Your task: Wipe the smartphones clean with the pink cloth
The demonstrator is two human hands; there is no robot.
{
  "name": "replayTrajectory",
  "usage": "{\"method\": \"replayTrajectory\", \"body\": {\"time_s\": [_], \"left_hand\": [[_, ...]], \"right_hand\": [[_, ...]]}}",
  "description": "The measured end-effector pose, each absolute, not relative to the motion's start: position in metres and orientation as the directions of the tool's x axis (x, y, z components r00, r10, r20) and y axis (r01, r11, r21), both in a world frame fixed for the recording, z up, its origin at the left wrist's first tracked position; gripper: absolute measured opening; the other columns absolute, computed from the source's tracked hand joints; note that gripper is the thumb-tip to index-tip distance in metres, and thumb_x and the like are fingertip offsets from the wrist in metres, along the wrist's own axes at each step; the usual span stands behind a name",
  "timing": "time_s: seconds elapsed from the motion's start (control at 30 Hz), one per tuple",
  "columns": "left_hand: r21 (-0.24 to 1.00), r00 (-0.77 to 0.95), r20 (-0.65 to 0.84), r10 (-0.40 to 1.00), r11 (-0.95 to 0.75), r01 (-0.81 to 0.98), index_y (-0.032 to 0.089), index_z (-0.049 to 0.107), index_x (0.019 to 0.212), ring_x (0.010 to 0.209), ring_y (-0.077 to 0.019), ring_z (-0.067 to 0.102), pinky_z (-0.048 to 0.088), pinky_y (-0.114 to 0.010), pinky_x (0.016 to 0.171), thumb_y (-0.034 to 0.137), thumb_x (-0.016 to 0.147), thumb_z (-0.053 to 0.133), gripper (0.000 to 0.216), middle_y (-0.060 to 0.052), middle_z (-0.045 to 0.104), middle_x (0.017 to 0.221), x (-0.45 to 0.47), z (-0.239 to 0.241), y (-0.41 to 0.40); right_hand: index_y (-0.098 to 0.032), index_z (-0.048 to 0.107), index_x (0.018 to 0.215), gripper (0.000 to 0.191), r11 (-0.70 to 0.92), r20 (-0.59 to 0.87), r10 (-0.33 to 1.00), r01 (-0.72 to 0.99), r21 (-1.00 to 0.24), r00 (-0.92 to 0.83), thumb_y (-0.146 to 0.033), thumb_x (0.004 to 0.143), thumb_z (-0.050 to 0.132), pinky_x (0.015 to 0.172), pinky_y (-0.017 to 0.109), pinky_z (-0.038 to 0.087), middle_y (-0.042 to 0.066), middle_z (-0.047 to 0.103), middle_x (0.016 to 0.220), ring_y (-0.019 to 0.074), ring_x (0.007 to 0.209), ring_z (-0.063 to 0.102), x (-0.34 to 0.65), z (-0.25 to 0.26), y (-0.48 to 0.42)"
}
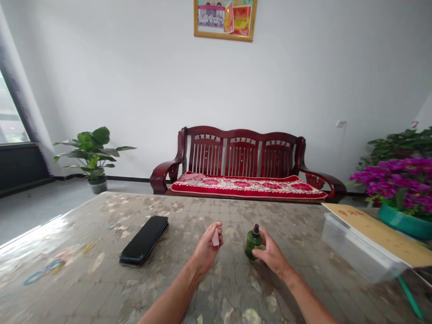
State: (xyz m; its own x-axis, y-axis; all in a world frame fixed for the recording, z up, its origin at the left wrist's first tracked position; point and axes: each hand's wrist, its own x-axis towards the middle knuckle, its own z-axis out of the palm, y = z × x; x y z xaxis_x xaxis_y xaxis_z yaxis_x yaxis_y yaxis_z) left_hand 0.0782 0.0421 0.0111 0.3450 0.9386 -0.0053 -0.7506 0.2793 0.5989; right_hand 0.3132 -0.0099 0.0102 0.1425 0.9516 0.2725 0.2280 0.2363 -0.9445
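Observation:
My right hand (pixel 271 253) is wrapped round a small dark green bottle (pixel 252 243) with a black nozzle top, which stands upright on the patterned table (pixel 189 211). My left hand (pixel 206 250) hovers just left of the bottle, fingers pinched on a small pale pink piece (pixel 215 237), maybe a cap. A gap of table shows between the two hands.
A black flat case (pixel 145 239) lies left of my hands. Loose rubber bands (pixel 43 270) are scattered at the left edge. A clear plastic box (pixel 357 247) under a cardboard sheet (pixel 381 234) sits at the right, beside purple flowers (pixel 398 182). A red wooden bench (pixel 243 168) stands behind.

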Motion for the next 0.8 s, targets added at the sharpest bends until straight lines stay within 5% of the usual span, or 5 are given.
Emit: {"method": "replayTrajectory", "body": {"time_s": [0.2, 0.33, 0.5, 0.8], "left_hand": [[0.606, 0.368, -0.061, 0.928, 0.327, -0.725, 0.017, 0.064, 0.098, 0.072, -0.0132, 0.062, 0.048, -0.023, 0.066, 0.037, 0.078, 0.081, 0.033, -0.003, 0.063, 0.086, 0.09, 0.014, 0.037], [0.645, 0.368, -0.039, 0.929, 0.305, -0.701, 0.018, 0.064, 0.105, 0.077, -0.0153, 0.063, 0.05, -0.027, 0.073, 0.034, 0.078, 0.081, 0.035, -0.004, 0.064, 0.089, 0.101, 0.022, 0.039], [0.689, 0.344, 0.019, 0.939, 0.237, -0.685, 0.018, 0.065, 0.104, 0.072, -0.0124, 0.06, 0.048, -0.026, 0.074, 0.036, 0.072, 0.086, 0.042, 0.0, 0.062, 0.081, 0.126, 0.036, 0.05], [0.721, 0.293, 0.033, 0.956, 0.18, -0.67, 0.015, 0.067, 0.099, 0.069, -0.0137, 0.06, 0.047, -0.027, 0.07, 0.055, 0.071, 0.081, 0.05, -0.001, 0.062, 0.077, 0.164, 0.041, 0.058]], "right_hand": [[-0.021, 0.058, 0.123, 0.052, 0.425, 0.538, 0.681, 0.329, -0.843, 0.498, -0.04, 0.076, 0.066, 0.104, 0.046, 0.039, 0.012, 0.062, 0.128, 0.0279, 0.118, 0.056, 0.31, 0.038, -0.024], [-0.021, 0.061, 0.12, 0.05, 0.384, 0.387, 0.708, 0.138, -0.913, 0.591, -0.052, 0.081, 0.059, 0.102, 0.042, 0.041, 0.01, 0.064, 0.125, 0.0271, 0.118, 0.057, 0.309, 0.057, -0.01], [-0.022, 0.06, 0.121, 0.06, 0.143, 0.136, 0.785, 0.037, -0.989, 0.605, -0.064, 0.08, 0.046, 0.091, 0.038, 0.047, 0.01, 0.068, 0.118, 0.0264, 0.111, 0.061, 0.304, 0.057, 0.03], [-0.022, 0.065, 0.098, 0.053, 0.077, 0.132, 0.866, 0.132, -0.988, 0.482, -0.068, 0.075, 0.05, 0.084, 0.037, 0.048, 0.006, 0.072, 0.087, 0.0264, 0.092, 0.065, 0.292, 0.037, 0.056]]}}
